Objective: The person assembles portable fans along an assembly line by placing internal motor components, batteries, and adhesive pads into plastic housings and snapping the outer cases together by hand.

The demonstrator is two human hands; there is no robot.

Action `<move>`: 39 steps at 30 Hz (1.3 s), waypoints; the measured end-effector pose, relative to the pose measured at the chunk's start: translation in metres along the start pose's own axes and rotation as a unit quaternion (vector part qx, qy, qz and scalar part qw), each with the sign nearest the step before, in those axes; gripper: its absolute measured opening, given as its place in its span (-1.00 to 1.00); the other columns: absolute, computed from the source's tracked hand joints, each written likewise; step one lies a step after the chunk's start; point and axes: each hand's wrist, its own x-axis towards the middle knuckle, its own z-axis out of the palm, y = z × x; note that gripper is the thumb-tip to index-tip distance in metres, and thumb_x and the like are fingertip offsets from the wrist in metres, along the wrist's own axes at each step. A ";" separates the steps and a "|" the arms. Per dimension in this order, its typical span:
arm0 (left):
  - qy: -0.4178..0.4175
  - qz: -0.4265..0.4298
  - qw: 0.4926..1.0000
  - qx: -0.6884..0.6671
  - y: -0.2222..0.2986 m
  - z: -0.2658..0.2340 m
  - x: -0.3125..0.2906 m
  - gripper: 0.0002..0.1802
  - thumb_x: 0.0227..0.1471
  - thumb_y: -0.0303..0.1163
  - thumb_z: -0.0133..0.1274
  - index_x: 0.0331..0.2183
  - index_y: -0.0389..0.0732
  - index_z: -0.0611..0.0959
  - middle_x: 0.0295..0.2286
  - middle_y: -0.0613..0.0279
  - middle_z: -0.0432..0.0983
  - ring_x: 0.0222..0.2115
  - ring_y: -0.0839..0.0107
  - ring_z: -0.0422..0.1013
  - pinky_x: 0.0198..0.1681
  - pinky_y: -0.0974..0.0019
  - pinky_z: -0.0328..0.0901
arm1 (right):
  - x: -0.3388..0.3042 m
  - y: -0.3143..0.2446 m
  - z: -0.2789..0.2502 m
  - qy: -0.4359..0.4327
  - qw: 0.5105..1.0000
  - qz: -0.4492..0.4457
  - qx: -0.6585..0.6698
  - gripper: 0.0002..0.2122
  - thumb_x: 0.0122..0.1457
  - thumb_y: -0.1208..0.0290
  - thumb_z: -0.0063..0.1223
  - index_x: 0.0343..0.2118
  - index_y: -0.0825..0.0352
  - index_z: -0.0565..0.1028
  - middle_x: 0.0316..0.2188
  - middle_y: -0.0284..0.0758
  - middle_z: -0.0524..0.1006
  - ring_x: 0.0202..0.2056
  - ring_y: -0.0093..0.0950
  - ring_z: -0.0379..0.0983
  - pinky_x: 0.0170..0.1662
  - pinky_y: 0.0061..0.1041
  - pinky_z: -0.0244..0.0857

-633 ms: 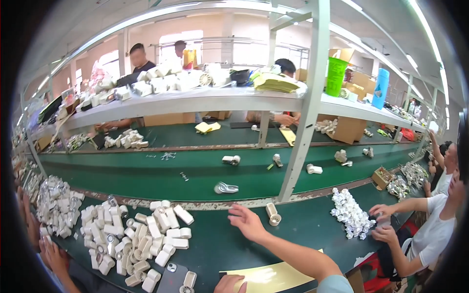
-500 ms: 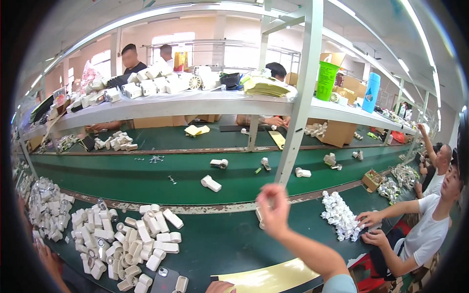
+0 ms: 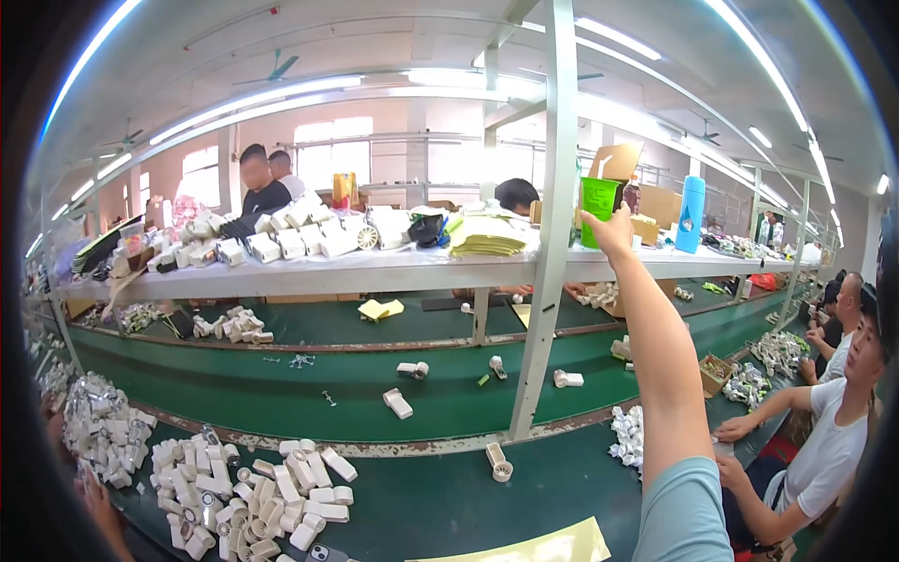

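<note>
Along the lower edge, a yellow sheet (image 3: 538, 546) and a dark phone (image 3: 324, 554) are cut off on my green bench (image 3: 403, 506), the phone beside heaped white housings (image 3: 257, 492); my left hand is out of view. My right arm (image 3: 663, 375) partly hides small white pieces (image 3: 626, 436). Beyond, scattered housings lie on a green belt (image 3: 459, 407). On the pale shelf (image 3: 375, 275), my right hand (image 3: 612, 234) is at the green cup (image 3: 599, 194), fingers hidden; whether they grip, I cannot tell. Farther back, windows (image 3: 334, 155) glare

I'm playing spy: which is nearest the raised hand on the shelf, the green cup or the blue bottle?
The green cup: the right hand overlaps its side, while the blue bottle stands apart, farther right.
</note>
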 end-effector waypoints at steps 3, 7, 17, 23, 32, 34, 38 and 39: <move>0.010 -0.020 1.000 0.003 -0.002 0.000 -0.002 -0.83 0.06 -0.48 0.16 -0.25 -0.29 0.61 -0.31 -0.07 0.55 -0.28 -0.08 0.48 -0.16 0.06 0.38 | 0.001 -0.003 0.008 -0.005 0.999 0.024 0.027 -0.15 -0.15 0.10 0.49 0.15 0.48 0.32 0.00 0.00 0.55 0.03 -0.12 0.52 0.12 -0.26 0.36; 0.011 -0.024 1.000 0.007 0.005 -0.002 -0.001 -0.84 0.07 -0.49 0.16 -0.26 -0.29 0.62 -0.32 -0.07 0.55 -0.27 -0.07 0.48 -0.17 0.06 0.38 | 0.002 -0.004 0.003 -0.019 0.999 0.045 0.014 -0.24 -0.14 0.10 0.48 0.09 0.45 0.41 0.00 -0.03 0.54 0.05 -0.14 0.49 0.11 -0.24 0.36; 0.013 -0.027 1.000 0.005 -0.006 0.004 -0.002 -0.83 0.09 -0.50 0.15 -0.23 -0.31 0.61 -0.30 -0.10 0.55 -0.27 -0.10 0.49 -0.15 0.06 0.39 | -0.045 -0.015 -0.049 0.085 0.972 -0.051 0.213 -0.34 -0.07 0.28 0.48 0.06 0.47 0.39 -0.11 -0.13 0.55 -0.09 -0.33 0.53 0.01 -0.37 0.40; -0.033 0.013 0.999 -0.010 -0.012 0.006 0.002 -0.82 0.08 -0.50 0.16 -0.22 -0.30 0.61 -0.29 -0.07 0.57 -0.25 -0.08 0.49 -0.13 0.07 0.39 | -0.261 -0.006 -0.210 -0.116 0.960 -0.040 0.250 -0.37 -0.02 0.43 0.45 0.11 0.40 0.36 -0.06 -0.27 0.53 -0.04 -0.44 0.49 0.10 -0.39 0.33; -0.118 0.132 0.984 0.025 0.043 0.024 0.022 -0.82 0.11 -0.50 0.14 -0.21 -0.33 0.63 -0.27 -0.05 0.57 -0.25 -0.04 0.49 -0.06 0.05 0.38 | -0.507 0.007 -0.410 -0.156 0.980 -0.112 0.059 -0.55 -0.01 0.44 0.39 -0.02 0.40 0.51 -0.11 -0.10 0.61 -0.21 -0.26 0.54 -0.14 -0.36 0.38; -0.133 0.163 0.978 -0.018 0.059 0.039 0.031 -0.79 0.09 -0.52 0.09 -0.19 -0.35 0.60 -0.26 -0.06 0.56 -0.26 0.07 0.49 -0.12 0.10 0.38 | -0.517 -0.011 -0.439 -0.165 0.978 -0.121 0.033 -0.68 0.12 0.42 0.29 -0.07 0.33 0.51 -0.12 -0.19 0.63 -0.20 -0.33 0.52 -0.17 -0.40 0.37; -0.227 0.212 0.945 -0.104 0.090 0.090 0.027 -0.73 0.02 -0.54 0.03 -0.17 -0.36 0.55 -0.29 -0.02 0.52 -0.26 0.06 0.42 -0.11 0.11 0.31 | -0.525 -0.019 -0.460 -0.093 0.975 -0.195 0.045 -0.82 0.22 0.33 0.19 -0.17 0.24 0.62 -0.15 -0.29 0.67 -0.19 -0.43 0.52 -0.21 -0.48 0.33; -0.262 0.213 0.930 -0.144 0.085 0.107 0.016 -0.74 0.00 -0.54 0.04 -0.19 -0.36 0.55 -0.31 -0.03 0.53 -0.28 0.07 0.44 -0.14 0.12 0.32 | -0.524 -0.023 -0.463 -0.080 0.975 -0.201 0.045 -0.85 0.21 0.38 0.19 -0.17 0.23 0.62 -0.15 -0.29 0.67 -0.20 -0.46 0.52 -0.21 -0.49 0.33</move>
